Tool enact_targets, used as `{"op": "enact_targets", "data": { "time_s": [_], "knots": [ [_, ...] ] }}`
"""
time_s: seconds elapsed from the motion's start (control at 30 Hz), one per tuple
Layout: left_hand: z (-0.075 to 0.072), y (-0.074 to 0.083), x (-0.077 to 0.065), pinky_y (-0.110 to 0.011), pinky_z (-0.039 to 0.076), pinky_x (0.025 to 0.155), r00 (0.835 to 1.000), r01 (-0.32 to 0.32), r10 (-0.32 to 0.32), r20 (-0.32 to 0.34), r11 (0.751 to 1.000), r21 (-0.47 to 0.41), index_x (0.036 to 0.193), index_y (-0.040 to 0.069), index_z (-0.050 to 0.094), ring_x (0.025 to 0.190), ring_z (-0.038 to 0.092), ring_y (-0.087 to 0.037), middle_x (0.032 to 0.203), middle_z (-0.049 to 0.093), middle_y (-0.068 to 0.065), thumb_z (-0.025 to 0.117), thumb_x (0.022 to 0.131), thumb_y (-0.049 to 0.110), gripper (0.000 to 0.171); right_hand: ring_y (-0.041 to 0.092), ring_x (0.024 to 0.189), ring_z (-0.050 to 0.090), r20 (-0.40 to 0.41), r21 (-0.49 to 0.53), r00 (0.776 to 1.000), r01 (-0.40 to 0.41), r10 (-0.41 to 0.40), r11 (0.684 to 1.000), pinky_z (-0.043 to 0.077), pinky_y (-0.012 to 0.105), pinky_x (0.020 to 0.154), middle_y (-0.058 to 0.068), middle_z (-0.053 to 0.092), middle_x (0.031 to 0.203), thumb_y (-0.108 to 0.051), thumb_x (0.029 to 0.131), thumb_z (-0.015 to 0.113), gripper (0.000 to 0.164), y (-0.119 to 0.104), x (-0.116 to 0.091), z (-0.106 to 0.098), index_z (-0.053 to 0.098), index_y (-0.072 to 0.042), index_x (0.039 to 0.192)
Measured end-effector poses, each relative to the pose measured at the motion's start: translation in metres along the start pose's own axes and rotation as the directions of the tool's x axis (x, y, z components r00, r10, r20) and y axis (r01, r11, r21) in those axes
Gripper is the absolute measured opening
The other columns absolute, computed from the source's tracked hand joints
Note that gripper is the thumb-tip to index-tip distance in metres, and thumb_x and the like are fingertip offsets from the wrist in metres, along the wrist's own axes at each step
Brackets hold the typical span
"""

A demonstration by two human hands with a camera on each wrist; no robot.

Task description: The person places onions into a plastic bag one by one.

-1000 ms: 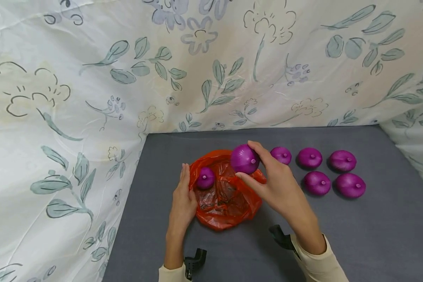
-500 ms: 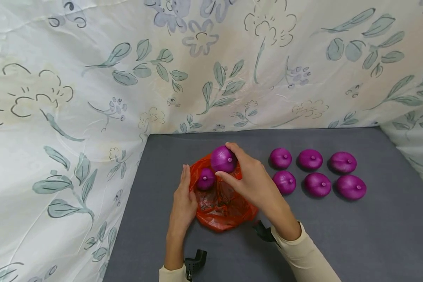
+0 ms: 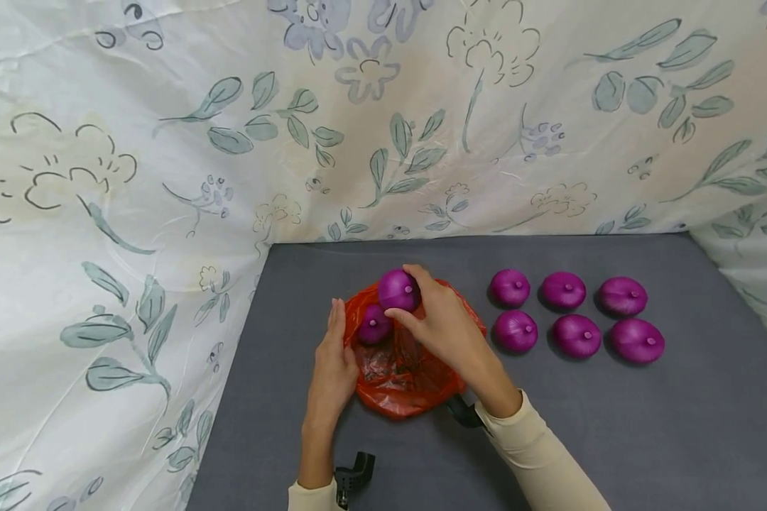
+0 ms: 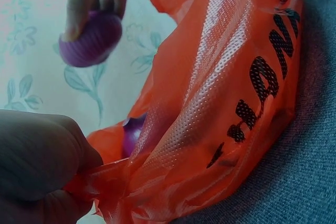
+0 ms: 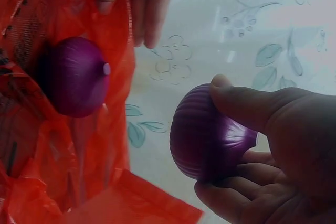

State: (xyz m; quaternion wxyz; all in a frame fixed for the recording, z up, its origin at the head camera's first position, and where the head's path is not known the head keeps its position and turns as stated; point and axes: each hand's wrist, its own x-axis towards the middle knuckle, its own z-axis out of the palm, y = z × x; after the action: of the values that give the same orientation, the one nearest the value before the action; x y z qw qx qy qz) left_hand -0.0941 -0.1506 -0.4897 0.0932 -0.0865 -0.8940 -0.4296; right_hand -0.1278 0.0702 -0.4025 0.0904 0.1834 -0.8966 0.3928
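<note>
A red plastic bag (image 3: 409, 387) lies with its mouth spread wide on the grey table. My left hand (image 3: 334, 358) is at its left side; in the left wrist view, thumb and finger pinch the bag's gathered rim. One purple onion (image 3: 373, 326) sits inside against the left wall. My right hand (image 3: 450, 330) holds another purple onion (image 5: 210, 135) between thumb and fingers, above the bag's far left part. In the left wrist view this held onion (image 4: 92, 40) hangs higher than the bag's rim beside my left hand.
Several more purple onions (image 3: 577, 336) stand in two rows to the right of the bag on the grey tabletop (image 3: 677, 433). A floral cloth (image 3: 390, 142) rises behind the table and along its left side.
My right hand has carried its onion leftward over the bag, near the onion inside, and slightly down in the last half second. The left hand keeps its place at the rim.
</note>
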Motion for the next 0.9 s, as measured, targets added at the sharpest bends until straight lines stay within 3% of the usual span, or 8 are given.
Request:
{"op": "enact_targets", "data": {
  "time_s": [0.37, 0.57, 0.9],
  "knots": [
    [-0.002, 0.000, 0.000, -0.049, 0.026, 0.125, 1.000, -0.006, 0.006, -0.005, 1.000, -0.006, 0.170, 0.009, 0.019, 0.161, 0.017, -0.022, 0.176, 0.013, -0.004, 0.048, 0.097, -0.020, 0.084, 0.029, 0.108, 0.074, 0.038, 0.009, 0.997, -0.072, 0.071, 0.997, 0.061, 0.045, 0.091, 0.019, 0.072, 0.127, -0.030, 0.092, 0.085, 0.076, 0.019, 0.004, 0.019, 0.049, 0.002, 0.151],
    [-0.002, 0.000, 0.000, -0.049, 0.026, 0.125, 1.000, -0.012, 0.012, -0.002, 1.000, -0.003, 0.170, 0.013, 0.017, 0.162, 0.016, -0.024, 0.176, 0.011, -0.003, 0.048, 0.097, -0.019, 0.087, 0.032, 0.110, 0.073, 0.034, -0.008, 0.992, -0.120, 0.120, 0.993, 0.060, 0.047, 0.094, 0.022, 0.072, 0.127, -0.029, 0.092, 0.085, 0.075, 0.032, 0.006, 0.027, 0.050, 0.002, 0.151],
    [-0.001, -0.002, -0.001, -0.049, 0.027, 0.125, 1.000, -0.020, 0.020, -0.012, 1.000, 0.002, 0.170, 0.012, 0.018, 0.161, 0.017, -0.023, 0.176, 0.013, -0.004, 0.049, 0.097, -0.019, 0.085, 0.033, 0.111, 0.073, 0.046, -0.047, 0.990, -0.127, 0.130, 0.991, 0.059, 0.048, 0.094, 0.022, 0.072, 0.126, -0.026, 0.090, 0.087, 0.073, 0.048, 0.008, 0.041, 0.053, 0.002, 0.148]
  ]
}}
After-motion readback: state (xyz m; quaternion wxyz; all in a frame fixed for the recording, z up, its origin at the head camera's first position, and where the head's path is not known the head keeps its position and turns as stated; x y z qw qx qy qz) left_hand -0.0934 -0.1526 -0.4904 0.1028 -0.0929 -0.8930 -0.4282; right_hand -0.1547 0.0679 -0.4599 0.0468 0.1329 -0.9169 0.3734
